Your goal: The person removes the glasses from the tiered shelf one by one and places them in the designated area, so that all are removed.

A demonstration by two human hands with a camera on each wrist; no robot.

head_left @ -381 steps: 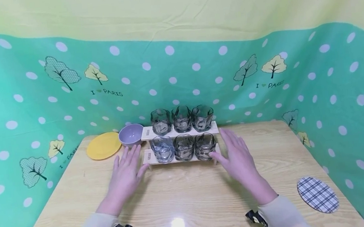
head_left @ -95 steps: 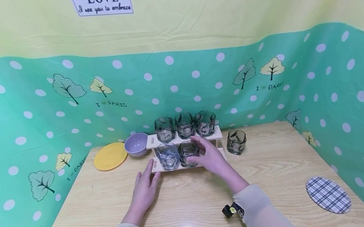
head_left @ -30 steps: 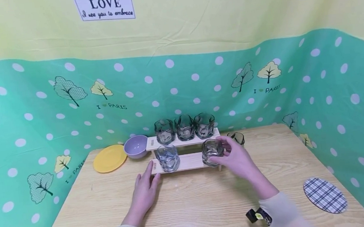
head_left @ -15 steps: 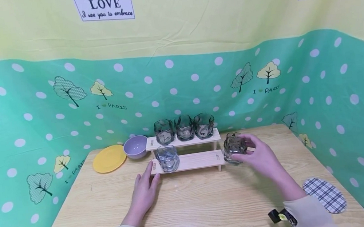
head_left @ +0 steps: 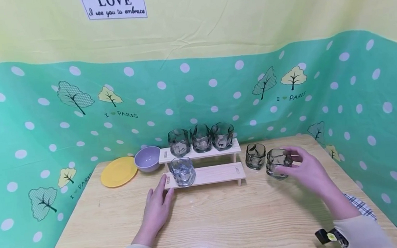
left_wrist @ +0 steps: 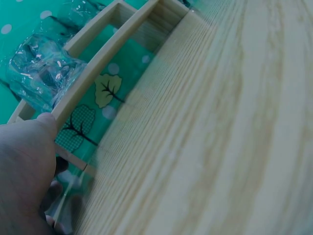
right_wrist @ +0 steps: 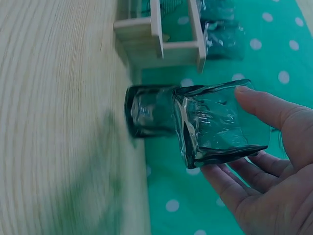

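My right hand (head_left: 306,171) grips a smoky dark drinking glass (head_left: 277,164), thumb on one side and fingers on the other. In the right wrist view this glass (right_wrist: 217,125) appears upright and slightly above the table. Just left of it stands another dark glass (head_left: 255,157). My left hand (head_left: 155,208) holds the left end of the lower tier of the wooden rack (head_left: 217,174); the left wrist view has its thumb (left_wrist: 45,120) at the front edge, the other fingers partly hidden. A bluish glass (head_left: 183,172) stands on that tier.
Three dark glasses (head_left: 201,139) line the rack's upper tier. To its left are a purple bowl (head_left: 148,159) and a yellow plate (head_left: 118,172). My right forearm partly covers a checked round mat (head_left: 362,206). A patterned cloth (head_left: 194,80) hangs behind the table.
The right hand has taken a second dark glass from the lower tier and carried it right, past the first removed glass. The left hand stays at the rack's end.
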